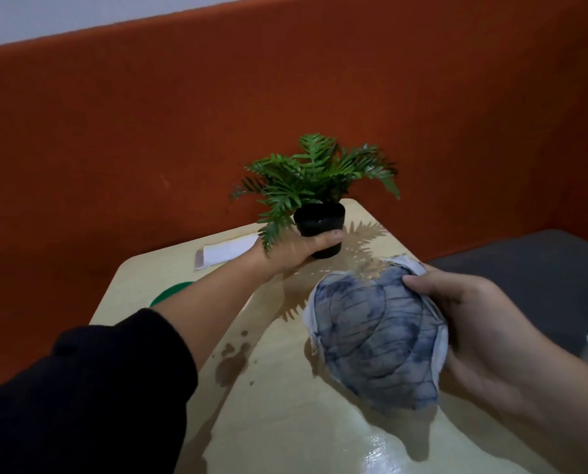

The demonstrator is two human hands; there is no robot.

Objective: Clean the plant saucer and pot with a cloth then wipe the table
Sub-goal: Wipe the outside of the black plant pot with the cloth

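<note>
Left hand (294, 253) is gripping the black pot (320, 229) low on its near side, fingers curled round the wall; a dark sleeve (90, 381) is covering the forearm to just above the wrist. The pot is standing upright near the table's far end, though whether its base is touching the surface or is lifted just clear cannot be told. The plant (315, 176) is spreading green fronds above the rim, 1 frond hanging over the left hand.

Right hand (470, 323) is clamping the cloth (378, 331) — thumb on top near the far edge, fingers wrapped underneath. The cloth is blue-grey with pale edging, stretched over something rounded; what lies under it is hidden. It is being held above the table (279, 405), near and to the right of the pot, apart from it.

The table is pale wood with rounded corners. 1 larger brown stain (231, 364) and a few smaller spots are lying between the left forearm and the cloth. Frond shadows are falling on the surface beside the pot.

A green disc (169, 290) is showing partly at the left edge — the forearm is hiding most of it. A white packet (226, 251) is lying flat at the far left, beside the left hand. An orange wall (149, 131) is running behind the table.
</note>
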